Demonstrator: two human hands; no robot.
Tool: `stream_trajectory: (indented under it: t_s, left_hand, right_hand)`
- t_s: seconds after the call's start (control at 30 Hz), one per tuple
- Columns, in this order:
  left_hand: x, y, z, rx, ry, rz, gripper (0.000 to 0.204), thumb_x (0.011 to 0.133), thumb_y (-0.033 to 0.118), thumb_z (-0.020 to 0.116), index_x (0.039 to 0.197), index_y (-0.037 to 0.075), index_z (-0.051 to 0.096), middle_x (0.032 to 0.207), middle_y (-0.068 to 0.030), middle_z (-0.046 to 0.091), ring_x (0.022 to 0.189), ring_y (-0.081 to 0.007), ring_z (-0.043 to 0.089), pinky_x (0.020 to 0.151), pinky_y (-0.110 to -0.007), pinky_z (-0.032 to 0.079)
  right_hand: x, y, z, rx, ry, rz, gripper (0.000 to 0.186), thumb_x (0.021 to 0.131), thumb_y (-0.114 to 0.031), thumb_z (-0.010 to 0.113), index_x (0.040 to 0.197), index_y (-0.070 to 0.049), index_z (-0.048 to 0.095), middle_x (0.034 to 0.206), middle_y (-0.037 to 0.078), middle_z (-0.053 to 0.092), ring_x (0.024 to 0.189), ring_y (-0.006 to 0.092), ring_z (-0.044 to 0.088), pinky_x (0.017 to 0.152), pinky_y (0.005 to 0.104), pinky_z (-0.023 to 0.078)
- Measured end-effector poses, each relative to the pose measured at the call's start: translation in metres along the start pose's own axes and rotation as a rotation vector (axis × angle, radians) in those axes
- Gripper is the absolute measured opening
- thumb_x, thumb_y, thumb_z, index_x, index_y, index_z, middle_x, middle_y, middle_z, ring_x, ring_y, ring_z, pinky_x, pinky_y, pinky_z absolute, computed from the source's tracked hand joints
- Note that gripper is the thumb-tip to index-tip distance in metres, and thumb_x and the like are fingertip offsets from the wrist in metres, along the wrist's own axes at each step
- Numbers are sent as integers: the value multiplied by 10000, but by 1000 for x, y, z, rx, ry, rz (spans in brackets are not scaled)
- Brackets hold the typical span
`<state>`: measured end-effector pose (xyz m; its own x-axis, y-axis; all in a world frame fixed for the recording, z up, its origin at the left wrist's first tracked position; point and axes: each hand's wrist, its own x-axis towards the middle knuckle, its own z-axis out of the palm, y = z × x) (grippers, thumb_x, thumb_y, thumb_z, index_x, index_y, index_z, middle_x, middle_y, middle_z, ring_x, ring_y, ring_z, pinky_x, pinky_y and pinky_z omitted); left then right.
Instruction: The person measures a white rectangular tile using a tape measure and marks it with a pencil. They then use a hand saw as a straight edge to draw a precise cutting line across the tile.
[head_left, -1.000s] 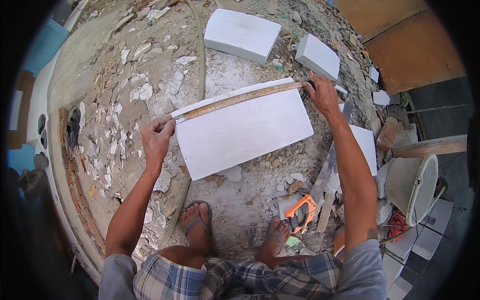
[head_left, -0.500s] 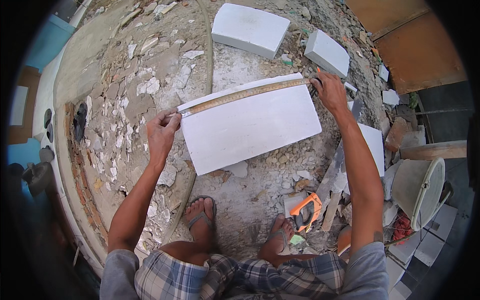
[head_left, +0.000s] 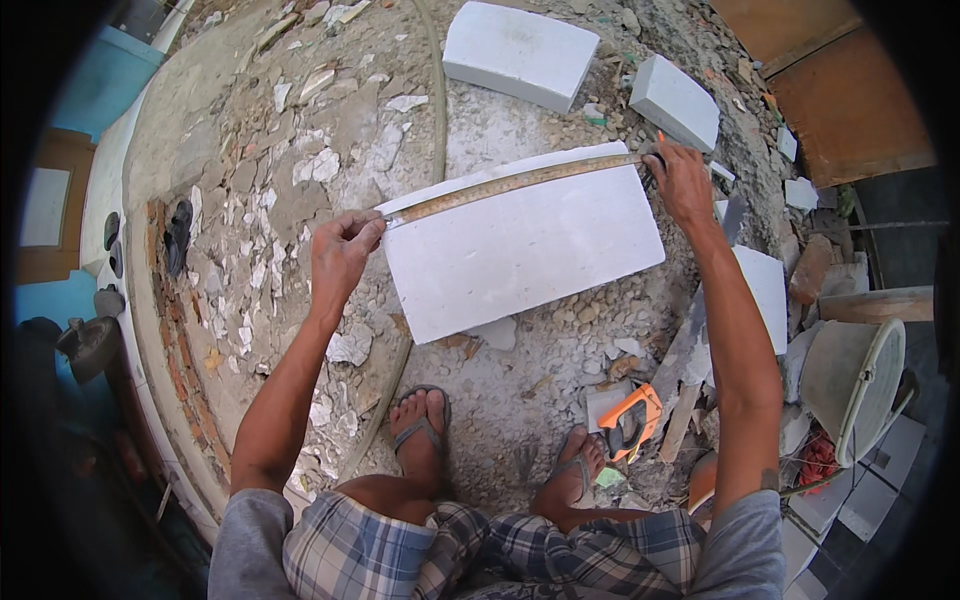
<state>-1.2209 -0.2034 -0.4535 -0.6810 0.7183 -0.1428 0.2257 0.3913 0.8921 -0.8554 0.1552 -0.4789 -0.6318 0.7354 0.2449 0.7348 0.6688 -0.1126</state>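
Observation:
A long white block lies on rubble in front of me, with a worn, rusty-yellow measuring tape stretched along its upper part. My left hand pinches the tape's metal end at the block's left corner. My right hand is closed on the tape's other end at the right corner, around a dark piece, with a thin orange item, perhaps a pencil, poking up from the fingers. Two more white blocks lie beyond.
A hose runs behind the block. An orange-handled saw lies by my right foot, near white block offcuts. A pale bucket and brown boards are at the right, dark sandals at the left.
The whole view has shifted, with block, tape and surroundings moving right and slightly up in the picture. Both hands still hold the tape along the block.

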Motion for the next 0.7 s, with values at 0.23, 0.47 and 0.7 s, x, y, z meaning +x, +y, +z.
stream_trajectory:
  t_s: [0.23, 0.47, 0.7]
  left_hand:
    - [3, 6, -4, 26, -63, -81, 254, 978, 151, 722, 1111, -61, 765, 933, -96, 769, 809, -135, 696, 773, -279, 579]
    - [1, 4, 3, -41, -11, -52, 224, 959, 129, 721, 1056, -67, 771, 807, -69, 737, 687, -103, 627, 660, -255, 523]
    - [0, 4, 2, 37, 1, 4, 204, 948, 127, 726, 1018, -60, 771, 722, -45, 691, 643, -89, 589, 602, -258, 455]
  right_hand:
    - [0, -3, -2, -39, -59, -5, 287, 995, -287, 697, 1186, -74, 706, 1201, 125, 749, 1209, 379, 628, 989, 526, 527]
    - [-14, -13, 0, -185, 37, -185, 263, 974, -234, 696, 1198, -97, 711, 1181, 119, 761, 1239, 336, 646, 1015, 537, 486]
    - [4, -23, -22, -66, -298, -91, 310, 905, -66, 668, 1209, -82, 724, 1146, 174, 754, 1070, 384, 711, 909, 550, 552]
